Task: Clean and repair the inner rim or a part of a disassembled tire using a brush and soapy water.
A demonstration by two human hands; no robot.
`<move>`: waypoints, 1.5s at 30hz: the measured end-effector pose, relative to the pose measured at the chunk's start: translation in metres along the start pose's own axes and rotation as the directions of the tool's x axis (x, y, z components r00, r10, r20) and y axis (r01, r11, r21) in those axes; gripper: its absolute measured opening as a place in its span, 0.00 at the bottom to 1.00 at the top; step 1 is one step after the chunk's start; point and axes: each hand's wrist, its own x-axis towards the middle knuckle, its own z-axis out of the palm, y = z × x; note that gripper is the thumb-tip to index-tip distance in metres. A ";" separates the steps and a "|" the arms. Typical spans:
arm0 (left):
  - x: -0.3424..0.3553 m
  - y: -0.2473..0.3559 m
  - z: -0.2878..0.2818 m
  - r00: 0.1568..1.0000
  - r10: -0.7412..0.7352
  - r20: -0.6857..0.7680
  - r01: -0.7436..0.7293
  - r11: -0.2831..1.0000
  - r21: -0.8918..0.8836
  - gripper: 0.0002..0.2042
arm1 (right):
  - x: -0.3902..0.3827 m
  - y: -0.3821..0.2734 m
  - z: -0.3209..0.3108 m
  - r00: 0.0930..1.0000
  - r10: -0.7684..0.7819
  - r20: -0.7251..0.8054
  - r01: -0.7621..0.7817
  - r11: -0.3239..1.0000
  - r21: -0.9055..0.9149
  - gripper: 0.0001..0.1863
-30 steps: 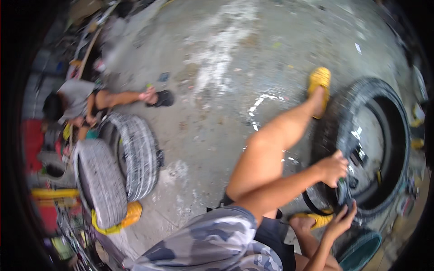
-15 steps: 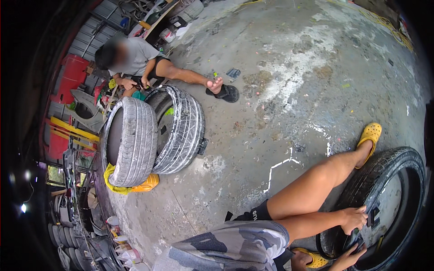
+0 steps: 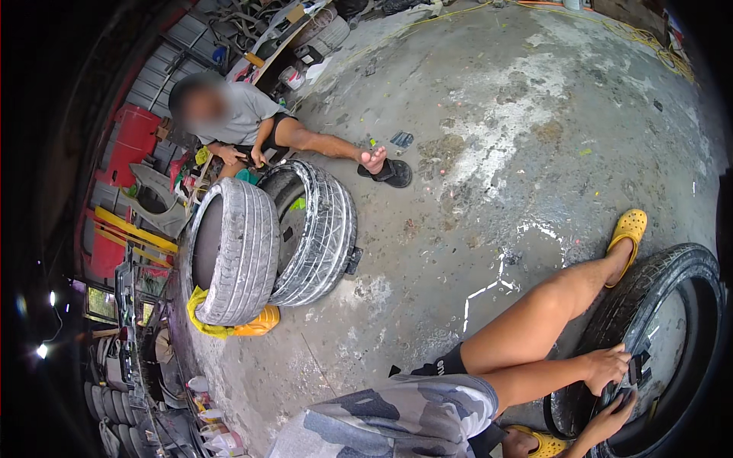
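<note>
At the lower right I sit by a black tire (image 3: 618, 298) lying on the concrete, wet-looking on its tread. My left hand (image 3: 605, 368) is closed on the tire's inner edge at its left side. Just below it, also at that edge, my right hand (image 3: 611, 418) is closed round something dark that I cannot make out clearly. My bare left leg, in a yellow clog (image 3: 630, 229), stretches out beside the tire.
Two white-smeared tires (image 3: 244, 252) stand and lean at left over a yellow cloth (image 3: 210, 322). Behind them a co-worker (image 3: 240, 114) in grey sits, one sandalled foot out. Clutter, red panels (image 3: 130, 145) and shelves line the left; yellow hoses (image 3: 664, 57) lie at the back right.
My view has swung leftward, so the tires, co-worker and my legs appear further right than a second ago. My hands stay on the tire, with slight finger movement.
</note>
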 end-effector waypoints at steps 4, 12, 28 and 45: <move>0.008 0.010 0.003 0.999 0.022 0.043 -0.020 0.999 -0.028 0.14 | -0.049 -0.009 -0.044 0.967 -0.133 -0.219 0.139 0.990 0.014 0.23; 0.000 0.005 -0.012 1.000 -0.004 -0.002 0.004 1.000 -0.025 0.12 | -0.028 0.008 -0.001 0.993 -0.007 -0.117 0.022 0.991 0.128 0.19; 0.009 0.010 -0.006 0.990 -0.013 0.138 0.014 1.000 -0.004 0.12 | -0.069 0.000 -0.041 0.970 0.237 -0.052 -0.221 0.951 0.215 0.21; 0.004 0.006 -0.005 0.998 -0.016 0.065 0.013 0.999 0.045 0.14 | 0.005 0.000 -0.009 0.985 0.072 0.157 -0.107 0.968 0.228 0.19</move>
